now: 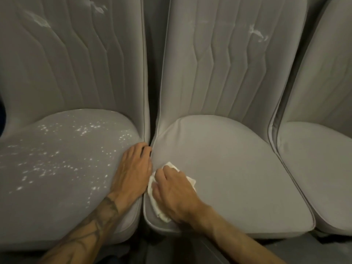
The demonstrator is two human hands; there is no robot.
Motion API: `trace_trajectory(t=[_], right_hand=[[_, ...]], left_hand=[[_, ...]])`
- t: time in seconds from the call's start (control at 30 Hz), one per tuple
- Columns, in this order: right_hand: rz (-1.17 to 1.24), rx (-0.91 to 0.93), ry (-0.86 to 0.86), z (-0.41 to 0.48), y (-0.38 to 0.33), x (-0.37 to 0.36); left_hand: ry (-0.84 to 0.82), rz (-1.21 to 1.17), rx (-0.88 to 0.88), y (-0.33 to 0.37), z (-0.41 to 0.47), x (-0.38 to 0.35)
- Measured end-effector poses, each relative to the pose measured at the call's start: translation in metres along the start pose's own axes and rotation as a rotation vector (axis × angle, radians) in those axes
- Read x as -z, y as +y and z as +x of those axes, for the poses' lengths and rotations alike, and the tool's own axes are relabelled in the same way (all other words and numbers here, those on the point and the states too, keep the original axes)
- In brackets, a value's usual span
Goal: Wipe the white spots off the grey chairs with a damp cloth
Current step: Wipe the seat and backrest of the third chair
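Observation:
Three grey upholstered chairs stand side by side. The left chair's seat is speckled with several white spots, and its backrest bears white smears. The middle chair's seat looks plain grey; its backrest has a white smear. My right hand grips a white cloth and presses it on the middle seat's front left part. My left hand lies flat on the right edge of the left seat, fingertips reaching into the gap between the two chairs.
A third grey chair stands at the right, only partly in view. A narrow dark gap runs between the left and middle backrests. Dark floor shows below the seat fronts.

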State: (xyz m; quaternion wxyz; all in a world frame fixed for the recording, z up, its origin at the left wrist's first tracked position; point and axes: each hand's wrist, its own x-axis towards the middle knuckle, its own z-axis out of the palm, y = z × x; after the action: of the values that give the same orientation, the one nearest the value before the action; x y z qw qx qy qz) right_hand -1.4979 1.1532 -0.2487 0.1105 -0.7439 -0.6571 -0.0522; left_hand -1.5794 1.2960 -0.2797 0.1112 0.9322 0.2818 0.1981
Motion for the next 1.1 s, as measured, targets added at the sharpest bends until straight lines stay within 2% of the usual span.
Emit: trace_trajectory(t=[0.13, 0.2, 0.3, 0.37, 0.5, 0.57, 0.67, 0.77, 0.87, 1.0, 1.07, 1.1], right_hand=[[-0.034, -0.168, -0.083, -0.007, 0.026, 0.010], [-0.096, -0.223, 0.001, -0.013, 0.018, 0.013], [-0.090, -0.058, 0.102, -0.027, -0.032, -0.006], [-0.114, 0.020, 0.131, -0.032, -0.041, -0.011], [-0.221, -0.116, 0.076, -0.048, -0.019, 0.004], [-0.216, -0.175, 0.058, -0.051, -0.030, 0.000], [-0.131, -0.065, 0.072, -0.037, -0.056, -0.010], [-0.098, -0.008, 0.091, -0.020, -0.028, -0.003], [-0.053, -0.238, 0.003, -0.004, 0.031, 0.005], [-0.129, -0.438, -0.079, 0.051, 0.081, -0.005], [-0.154, -0.368, -0.062, 0.072, 0.067, -0.019], [-0.149, -0.271, -0.045, 0.076, 0.053, -0.025]], left_hand=[[0.010, 0.021, 0.001, 0.000, 0.000, 0.003], [0.012, 0.026, 0.005, 0.002, 0.001, 0.004], [-0.004, 0.005, 0.023, 0.001, 0.002, 0.004], [-0.019, -0.005, 0.040, 0.001, 0.003, 0.004], [-0.003, 0.035, 0.020, 0.002, 0.002, 0.006], [-0.003, 0.038, 0.028, 0.003, 0.002, 0.005], [-0.009, 0.024, 0.055, 0.005, 0.003, 0.005], [-0.016, -0.001, 0.062, 0.006, 0.002, 0.008], [-0.019, 0.011, 0.041, 0.006, 0.002, 0.009], [-0.006, 0.005, 0.051, 0.005, 0.001, 0.007], [-0.002, -0.019, 0.062, 0.005, 0.002, 0.005], [-0.004, -0.029, 0.073, 0.006, 0.002, 0.005]])
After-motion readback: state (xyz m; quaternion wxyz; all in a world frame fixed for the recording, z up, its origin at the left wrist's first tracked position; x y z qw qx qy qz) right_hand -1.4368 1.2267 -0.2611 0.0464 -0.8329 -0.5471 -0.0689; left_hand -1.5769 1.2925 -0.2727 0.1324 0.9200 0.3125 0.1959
